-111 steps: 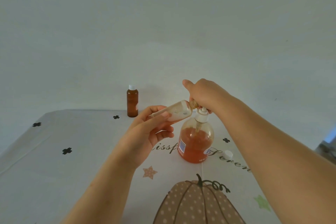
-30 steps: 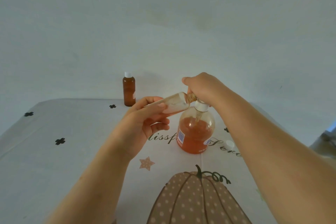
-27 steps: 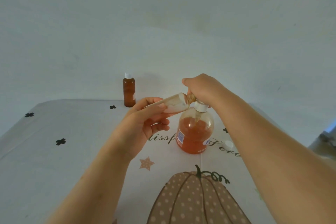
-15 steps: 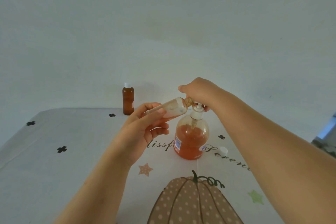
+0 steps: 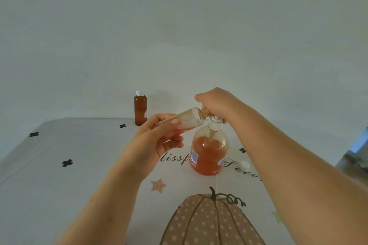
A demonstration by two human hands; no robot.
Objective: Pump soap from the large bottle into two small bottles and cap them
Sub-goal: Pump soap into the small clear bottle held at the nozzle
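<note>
Gripping a small bottle [image 5: 189,118] near its base, the left hand [image 5: 159,141] has its thumb on top and its fingers curled underneath. The bottle is tilted almost onto its side, with its open neck pointing toward three o'clock and tucked under the right hand [image 5: 215,103]. Its clear wall looks pale and streaked inside; how full it is cannot be told.

The right hand sits knuckles-up, fingers curled down round the pump head [image 5: 216,121], whose white stem and collar show just below them. The nozzle itself is hidden by the hand and the small bottle's neck.

Under the pump, the large bottle [image 5: 209,153] stands upright on the tablecloth [image 5: 79,195], roughly half full of orange soap, with a blue and white label on its nine o'clock side.

At about ten o'clock from the large bottle, well apart from it and near the table's far edge, a second small bottle [image 5: 140,110] stands upright, brown, with a white cap on. At about three o'clock, near the large bottle and just beside the right forearm, a loose white cap [image 5: 244,165] lies on the cloth.

Script lettering runs across the cloth behind the large bottle. A dotted pumpkin print [image 5: 211,223] fills the six o'clock side, a small star [image 5: 158,185] sits at seven o'clock, and black clover marks [image 5: 67,162] scatter toward nine. A plain pale wall [image 5: 179,26] rises beyond the table.
</note>
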